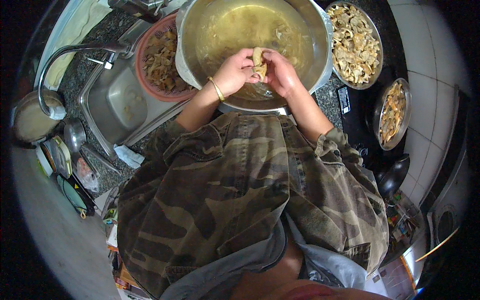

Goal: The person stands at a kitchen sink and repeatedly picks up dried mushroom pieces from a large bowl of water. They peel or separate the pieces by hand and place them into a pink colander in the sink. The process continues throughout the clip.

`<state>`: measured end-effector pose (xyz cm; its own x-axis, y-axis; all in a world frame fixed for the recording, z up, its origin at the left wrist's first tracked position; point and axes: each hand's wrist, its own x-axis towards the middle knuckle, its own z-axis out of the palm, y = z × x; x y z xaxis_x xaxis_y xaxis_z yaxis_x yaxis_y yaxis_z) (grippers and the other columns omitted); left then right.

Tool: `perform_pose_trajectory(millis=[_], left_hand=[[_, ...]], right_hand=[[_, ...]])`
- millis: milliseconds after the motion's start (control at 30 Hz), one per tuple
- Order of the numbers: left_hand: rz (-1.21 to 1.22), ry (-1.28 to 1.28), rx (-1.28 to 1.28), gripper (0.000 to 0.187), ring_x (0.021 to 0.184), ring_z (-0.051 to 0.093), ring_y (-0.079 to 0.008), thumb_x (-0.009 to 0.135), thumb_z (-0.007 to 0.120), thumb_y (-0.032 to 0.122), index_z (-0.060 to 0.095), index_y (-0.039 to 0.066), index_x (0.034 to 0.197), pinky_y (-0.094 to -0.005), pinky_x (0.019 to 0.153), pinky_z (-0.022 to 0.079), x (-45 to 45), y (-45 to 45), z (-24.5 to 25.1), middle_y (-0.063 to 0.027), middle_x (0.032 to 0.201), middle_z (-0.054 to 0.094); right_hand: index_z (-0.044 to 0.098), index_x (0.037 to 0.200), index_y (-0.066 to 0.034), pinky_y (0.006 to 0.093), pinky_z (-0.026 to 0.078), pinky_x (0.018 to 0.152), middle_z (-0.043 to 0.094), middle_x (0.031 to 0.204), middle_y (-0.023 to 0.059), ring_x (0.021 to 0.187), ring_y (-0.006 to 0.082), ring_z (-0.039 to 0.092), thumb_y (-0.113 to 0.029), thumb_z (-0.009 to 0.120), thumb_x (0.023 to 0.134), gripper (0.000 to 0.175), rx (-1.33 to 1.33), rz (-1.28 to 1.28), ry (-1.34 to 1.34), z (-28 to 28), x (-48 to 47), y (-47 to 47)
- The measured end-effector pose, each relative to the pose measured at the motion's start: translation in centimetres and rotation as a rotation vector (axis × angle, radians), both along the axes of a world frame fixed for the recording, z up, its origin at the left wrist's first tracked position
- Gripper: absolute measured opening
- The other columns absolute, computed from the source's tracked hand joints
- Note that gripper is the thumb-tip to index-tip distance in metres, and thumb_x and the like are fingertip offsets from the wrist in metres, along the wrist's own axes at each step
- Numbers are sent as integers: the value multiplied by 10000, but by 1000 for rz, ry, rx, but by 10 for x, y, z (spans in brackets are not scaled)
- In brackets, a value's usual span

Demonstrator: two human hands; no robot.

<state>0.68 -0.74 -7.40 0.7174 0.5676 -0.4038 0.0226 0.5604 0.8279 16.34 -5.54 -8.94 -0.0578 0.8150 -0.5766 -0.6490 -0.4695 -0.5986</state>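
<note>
Both my hands are over the near side of a large metal basin (pixel 317 45) that holds cloudy yellowish water. Between them is a pale, wet piece of mushroom (pixel 258 56), curled and with a lighter lower end. My left hand (pixel 237 71), with a gold bracelet at the wrist, grips the piece from the left. The fingertips of my right hand (pixel 280 69) close on it from the right. Pale scraps (pixel 283 33) float in the water behind my hands.
Left of the basin, a pink plastic colander (pixel 140 77) of brown mushroom pieces overhangs a steel sink (pixel 127 99) with a faucet (pixel 75 48). At right are a bowl of pale mushroom pieces (pixel 354 45), a tilted pan of orange-brown pieces (pixel 393 112) and a black wok (pixel 393 176).
</note>
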Motion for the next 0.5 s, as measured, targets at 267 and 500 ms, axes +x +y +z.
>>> perform_pose_trajectory(millis=[267,500], left_hand=[[-97,331,604,240,843,650,-196,869,462,-48,557,-17,1088,-303,745,520,-2,-7,4,-161,922,662],[56,109,220,280,737,525,-66,909,445,-3,593,39,1144,-198,638,438,-11,7,-3,-20,1003,636]], right_hand=[[548,1000,-66,265,529,479,614,859,80,656,166,615,-410,484,941,356,-102,127,56,-2,-10,0],[573,945,-67,230,429,405,597,787,61,620,150,582,-396,457,955,349,-128,-16,229,-8,1,-2]])
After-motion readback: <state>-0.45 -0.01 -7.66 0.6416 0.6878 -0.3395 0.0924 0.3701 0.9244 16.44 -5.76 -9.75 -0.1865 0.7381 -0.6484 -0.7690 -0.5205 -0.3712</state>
